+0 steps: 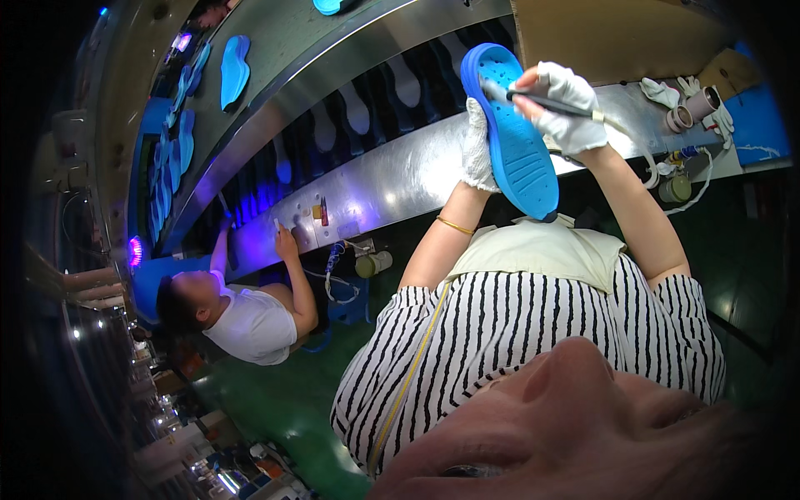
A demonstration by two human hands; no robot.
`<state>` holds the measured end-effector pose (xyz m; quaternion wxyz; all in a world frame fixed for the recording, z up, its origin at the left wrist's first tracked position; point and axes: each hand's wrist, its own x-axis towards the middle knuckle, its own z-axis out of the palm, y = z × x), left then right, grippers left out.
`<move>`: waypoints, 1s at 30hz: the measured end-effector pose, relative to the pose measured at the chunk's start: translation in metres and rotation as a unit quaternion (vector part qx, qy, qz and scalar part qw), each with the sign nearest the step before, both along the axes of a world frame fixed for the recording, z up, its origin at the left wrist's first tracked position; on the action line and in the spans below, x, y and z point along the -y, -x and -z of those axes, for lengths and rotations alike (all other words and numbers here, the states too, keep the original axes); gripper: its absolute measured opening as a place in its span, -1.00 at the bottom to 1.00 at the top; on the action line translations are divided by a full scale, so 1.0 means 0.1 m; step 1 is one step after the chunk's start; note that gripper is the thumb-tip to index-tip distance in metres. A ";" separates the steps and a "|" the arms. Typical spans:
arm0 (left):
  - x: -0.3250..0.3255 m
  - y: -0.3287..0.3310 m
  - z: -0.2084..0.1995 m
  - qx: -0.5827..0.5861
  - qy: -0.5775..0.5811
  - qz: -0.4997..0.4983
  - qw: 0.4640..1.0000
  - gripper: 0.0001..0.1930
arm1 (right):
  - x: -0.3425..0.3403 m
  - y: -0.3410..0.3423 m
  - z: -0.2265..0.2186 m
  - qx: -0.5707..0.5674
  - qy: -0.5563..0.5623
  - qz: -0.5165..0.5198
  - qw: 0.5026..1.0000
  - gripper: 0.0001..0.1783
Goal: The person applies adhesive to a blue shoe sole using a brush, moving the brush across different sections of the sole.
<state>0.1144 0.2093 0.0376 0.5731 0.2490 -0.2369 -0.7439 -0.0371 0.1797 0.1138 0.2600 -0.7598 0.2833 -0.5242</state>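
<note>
A bright blue shoe sole (pixel 523 162), with a darker blue side wall, is held up tilted above the metal bench edge. My left hand (pixel 478 152), in a white glove, grips it along its left side; some of those fingers are hidden behind it. In my right hand (pixel 568 102), also gloved with bare fingertips, is a slim brush (pixel 550 105) with a dark handle. Its pale bristle end reaches the sole's upper inner surface, which has small holes there and ridges lower down. A thin pale hose runs from the handle's rear toward the bench.
Beyond the metal bench (pixel 375 179), shoe-shaped pieces line a dark rack. A belt (pixel 287 42) carries more blue soles (pixel 235 72). Gloves (pixel 660 92) and brown rolls (pixel 702 103) lie right, near a cardboard box (pixel 617 42). A co-worker (pixel 258 321) sits left.
</note>
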 end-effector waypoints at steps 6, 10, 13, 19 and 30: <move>0.05 -0.04 -0.09 -0.053 0.009 0.029 0.998 -0.16 | -0.04 0.09 0.10 0.112 -0.121 -0.031 0.986 -0.82; 0.11 -0.01 -0.13 -0.059 0.062 -0.037 0.996 -0.22 | -0.17 -0.02 0.17 0.008 0.003 -0.034 0.999 -0.78; 0.16 -0.04 -0.12 -0.113 0.054 -0.021 0.992 -0.15 | -0.23 0.04 0.14 0.034 -0.122 -0.078 0.989 -0.77; 0.19 -0.06 -0.21 -0.115 0.042 -0.022 0.992 -0.11 | -0.39 0.04 0.19 -0.019 -0.028 -0.060 0.998 -0.78; 0.29 -0.28 -0.22 -0.130 0.038 -0.025 0.990 -0.09 | -0.47 0.12 0.10 -0.073 -0.195 -0.125 0.970 -0.86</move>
